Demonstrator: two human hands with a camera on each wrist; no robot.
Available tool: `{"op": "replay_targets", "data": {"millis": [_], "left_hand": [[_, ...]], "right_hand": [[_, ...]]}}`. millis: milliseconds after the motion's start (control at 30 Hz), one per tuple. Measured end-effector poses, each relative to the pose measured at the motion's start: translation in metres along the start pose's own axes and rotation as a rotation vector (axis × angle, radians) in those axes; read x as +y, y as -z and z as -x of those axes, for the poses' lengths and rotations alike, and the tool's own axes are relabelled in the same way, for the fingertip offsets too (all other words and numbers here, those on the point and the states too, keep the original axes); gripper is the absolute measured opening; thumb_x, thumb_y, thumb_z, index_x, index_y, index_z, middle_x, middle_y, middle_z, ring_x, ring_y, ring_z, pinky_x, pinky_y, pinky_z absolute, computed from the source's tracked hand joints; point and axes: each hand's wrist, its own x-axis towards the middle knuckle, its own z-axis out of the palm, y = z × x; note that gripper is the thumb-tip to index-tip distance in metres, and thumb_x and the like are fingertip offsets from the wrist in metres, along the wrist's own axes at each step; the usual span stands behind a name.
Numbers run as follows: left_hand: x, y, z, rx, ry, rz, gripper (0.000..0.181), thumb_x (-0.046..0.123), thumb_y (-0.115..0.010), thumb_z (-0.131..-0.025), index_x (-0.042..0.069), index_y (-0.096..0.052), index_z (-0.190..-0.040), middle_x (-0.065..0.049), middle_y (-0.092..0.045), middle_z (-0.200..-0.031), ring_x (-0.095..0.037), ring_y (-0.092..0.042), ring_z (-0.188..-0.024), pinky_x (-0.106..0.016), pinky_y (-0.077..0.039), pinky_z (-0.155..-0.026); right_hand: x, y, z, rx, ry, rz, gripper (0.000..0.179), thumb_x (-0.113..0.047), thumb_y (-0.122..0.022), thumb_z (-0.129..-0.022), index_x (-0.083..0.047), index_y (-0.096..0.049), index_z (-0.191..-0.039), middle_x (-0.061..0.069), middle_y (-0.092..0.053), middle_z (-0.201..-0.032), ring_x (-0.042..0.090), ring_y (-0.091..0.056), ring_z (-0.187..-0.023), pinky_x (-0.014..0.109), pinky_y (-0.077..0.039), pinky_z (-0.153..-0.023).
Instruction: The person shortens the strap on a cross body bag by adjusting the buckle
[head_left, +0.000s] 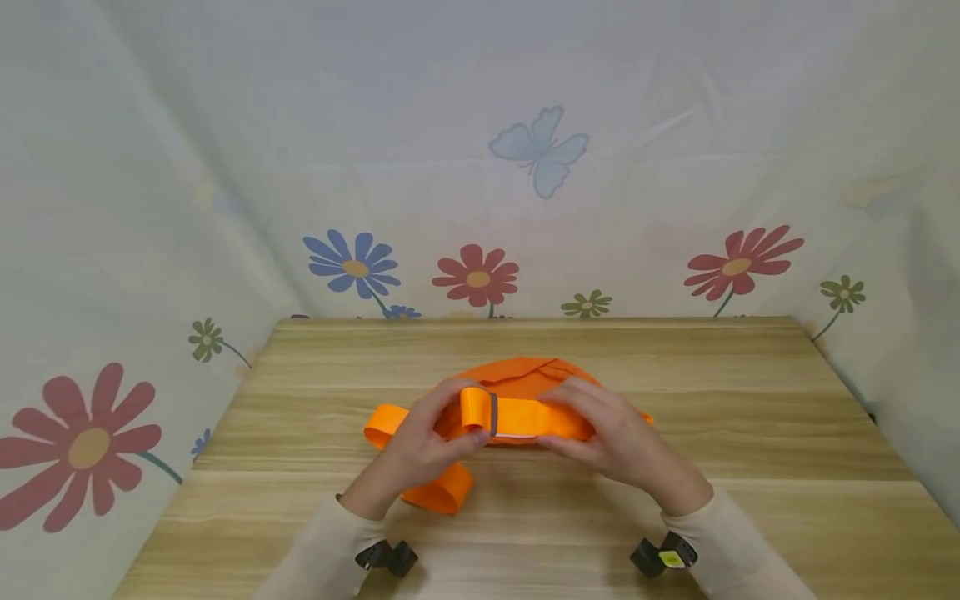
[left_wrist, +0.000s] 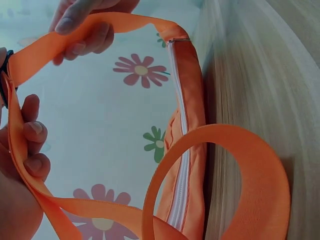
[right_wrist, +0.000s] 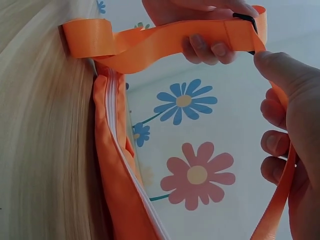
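Observation:
An orange waist bag (head_left: pixel 528 375) rests on the table, its white zipper (left_wrist: pixel 182 145) showing in both wrist views. Above its near side, both hands hold the orange webbing strap (head_left: pixel 521 415) stretched between them. My left hand (head_left: pixel 420 446) grips the strap beside a dark slider buckle (head_left: pixel 493 414), where a short loop of webbing stands up. On the other side of the buckle, my right hand (head_left: pixel 626 433) pinches the strap between thumb and fingers. Slack strap curls into a loop (head_left: pixel 442 490) below the left wrist, and another bend sits left of that hand.
The wood-grain table (head_left: pixel 750 417) extends around the bag on every side. Behind and beside it hangs a pale curtain (head_left: pixel 375 167) printed with flowers and a butterfly. Small black devices (head_left: pixel 386 557) are strapped to both wrists.

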Motion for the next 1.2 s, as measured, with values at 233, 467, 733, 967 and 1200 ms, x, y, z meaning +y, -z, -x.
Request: {"op": "replay_targets", "data": {"millis": [233,467,733,967,1200], "left_hand": [[-0.005,-0.001,-0.001,-0.013,-0.045,0.036,0.046,0.007,-0.076,-0.098,0.009,-0.054,-0.139,-0.009,-0.063,-0.113,-0.018,-0.063,-0.103,-0.027,-0.06,-0.092],[-0.006,-0.001,-0.003,-0.036,-0.033,0.061,0.051,0.013,-0.078,-0.1,0.003,-0.049,-0.142,-0.013,-0.069,-0.115,-0.017,-0.066,-0.102,-0.026,-0.061,-0.092],[-0.006,-0.003,-0.004,-0.059,-0.043,0.02,0.067,0.047,-0.075,-0.093,0.0,-0.054,-0.137,-0.016,-0.074,-0.12,-0.017,-0.068,-0.105,-0.026,-0.062,-0.096],[-0.003,-0.004,-0.005,-0.057,-0.001,-0.015,0.068,0.047,-0.077,-0.087,0.002,-0.057,-0.135,-0.014,-0.073,-0.124,-0.017,-0.068,-0.108,-0.027,-0.061,-0.1],[-0.001,-0.007,-0.006,-0.061,0.015,-0.03,0.07,0.049,-0.078,-0.084,0.002,-0.059,-0.133,-0.014,-0.073,-0.126,-0.018,-0.07,-0.107,-0.03,-0.062,-0.1]], "right_hand": [[-0.001,-0.004,0.0,0.013,0.005,-0.034,0.036,-0.025,-0.086,-0.095,-0.01,-0.072,-0.125,0.0,-0.073,-0.113,0.015,-0.067,-0.098,0.011,-0.051,-0.101],[-0.002,-0.005,0.0,0.011,-0.009,0.001,0.04,-0.04,-0.078,-0.1,-0.011,-0.072,-0.126,0.001,-0.074,-0.117,0.017,-0.069,-0.104,0.029,-0.061,-0.098],[-0.006,-0.008,-0.005,0.013,0.023,-0.032,0.041,-0.032,-0.086,-0.094,-0.01,-0.072,-0.127,0.001,-0.075,-0.117,0.015,-0.068,-0.101,0.033,-0.063,-0.09],[-0.009,-0.009,-0.007,0.006,0.005,0.004,0.055,-0.021,-0.096,-0.08,-0.006,-0.073,-0.128,0.004,-0.077,-0.121,0.02,-0.072,-0.107,0.039,-0.066,-0.092],[-0.008,-0.013,-0.008,0.02,0.03,-0.013,0.058,-0.024,-0.097,-0.077,-0.004,-0.074,-0.127,0.007,-0.079,-0.119,0.021,-0.074,-0.103,0.033,-0.066,-0.091]]}}
